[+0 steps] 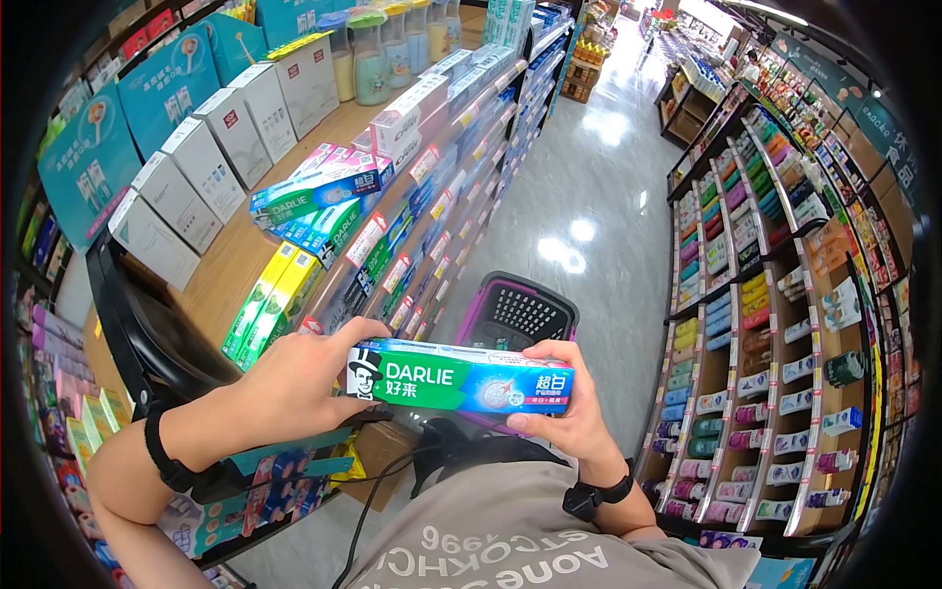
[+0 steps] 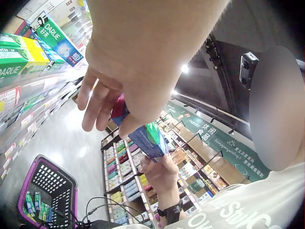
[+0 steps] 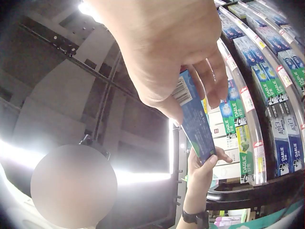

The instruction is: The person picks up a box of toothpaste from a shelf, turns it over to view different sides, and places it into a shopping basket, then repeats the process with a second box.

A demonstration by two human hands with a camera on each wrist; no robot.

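A green and blue DARLIE toothpaste box (image 1: 456,381) is held level in front of the body. The left hand (image 1: 294,383) pinches its left end between thumb and fingers, and the right hand (image 1: 571,402) grips its right end. In the left wrist view, the left hand (image 2: 128,81) is at the near end of the box (image 2: 147,140), the right hand (image 2: 162,176) at the far end. The right wrist view shows the right hand (image 3: 176,62) on the box (image 3: 198,121), its barcode side visible, and the left hand (image 3: 202,171) at the lower end.
A pink-rimmed black basket (image 1: 520,312) stands on the floor; green boxes (image 2: 35,205) lie in it. On the shelf top at left are stacked toothpaste boxes (image 1: 314,201), yellow-green boxes (image 1: 270,304), white boxes (image 1: 201,167) and lidded bottles (image 1: 368,64). Product shelves (image 1: 746,393) line the right.
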